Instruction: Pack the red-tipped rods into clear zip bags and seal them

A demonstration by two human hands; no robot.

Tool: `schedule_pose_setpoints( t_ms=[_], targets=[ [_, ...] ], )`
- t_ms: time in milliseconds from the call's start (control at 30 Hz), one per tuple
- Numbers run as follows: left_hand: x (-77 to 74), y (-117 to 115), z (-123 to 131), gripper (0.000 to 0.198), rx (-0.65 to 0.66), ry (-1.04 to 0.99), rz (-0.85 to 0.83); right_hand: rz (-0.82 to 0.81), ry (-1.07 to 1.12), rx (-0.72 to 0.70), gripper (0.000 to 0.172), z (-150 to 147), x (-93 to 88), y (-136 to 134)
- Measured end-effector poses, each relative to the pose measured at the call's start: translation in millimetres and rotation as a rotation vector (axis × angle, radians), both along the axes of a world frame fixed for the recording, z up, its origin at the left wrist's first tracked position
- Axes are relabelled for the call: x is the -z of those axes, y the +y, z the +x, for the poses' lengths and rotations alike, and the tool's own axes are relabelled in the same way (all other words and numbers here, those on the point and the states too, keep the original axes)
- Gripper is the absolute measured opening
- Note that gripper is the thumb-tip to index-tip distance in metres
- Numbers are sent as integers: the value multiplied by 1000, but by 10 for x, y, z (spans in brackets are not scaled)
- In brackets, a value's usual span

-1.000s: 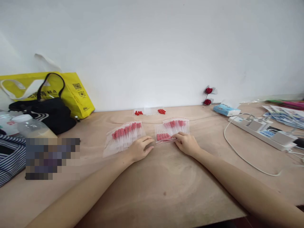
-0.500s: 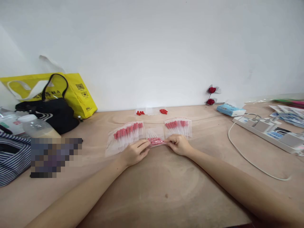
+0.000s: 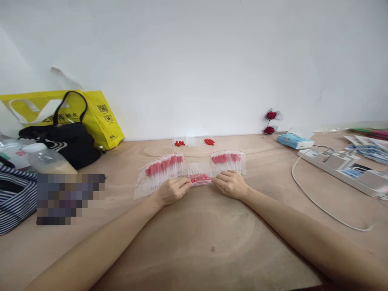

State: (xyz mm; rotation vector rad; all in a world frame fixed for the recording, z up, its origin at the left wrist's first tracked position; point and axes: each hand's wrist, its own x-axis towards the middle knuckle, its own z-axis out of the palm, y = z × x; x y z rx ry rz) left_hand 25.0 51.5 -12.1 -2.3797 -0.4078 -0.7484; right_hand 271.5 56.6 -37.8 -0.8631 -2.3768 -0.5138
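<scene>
A small clear zip bag (image 3: 200, 179) of white sticks with red tips lies in the middle of the table, its red ends towards me. My left hand (image 3: 173, 190) is closed at the near left corner, thumb and fingers together on the edge. At the right corner, my right hand (image 3: 231, 184) has its fingertips pressed to the bag, the thumb partly hidden. A larger bag (image 3: 163, 169) of red-tipped sticks lies flat just beyond my left hand. Another such bag (image 3: 228, 161) lies beyond my right hand.
Against the wall are small bags with red pieces (image 3: 209, 141). To the left stand a yellow bag (image 3: 103, 121), a black bag (image 3: 79, 145) and a bottle (image 3: 50, 161). On the right are tissues (image 3: 295, 140), a power strip (image 3: 339, 167) and its cable.
The middle bag's near edge has come down, and more of its red tips show between my hands. Both hands have shifted slightly, with the right fingers less tightly bunched.
</scene>
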Motion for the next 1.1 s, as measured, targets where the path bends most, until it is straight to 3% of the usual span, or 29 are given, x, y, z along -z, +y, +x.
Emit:
schedule_pose_setpoints(
  t_ms=[200,433,567,733,867,1100],
  targets=[
    [0,13,-18,26,18,12,-10,110,-106,-14,34,-8,-24,12],
    [13,64,113,13,38,-71,-56,55,25,-28,33,-60,-9,0],
    [39,86,263,14,65,-83,-68,41,51,-39,33,-144,-18,-18],
    [55,93,338,18,62,-53,-150,-104,120,-66,31,-183,-9,-16],
    [34,92,336,20,46,-15,-68,-147,131,-105,31,-172,-6,-17],
    [1,74,345,18,87,-16,102,46,56,-91,31,-195,-44,-46]
  ],
)
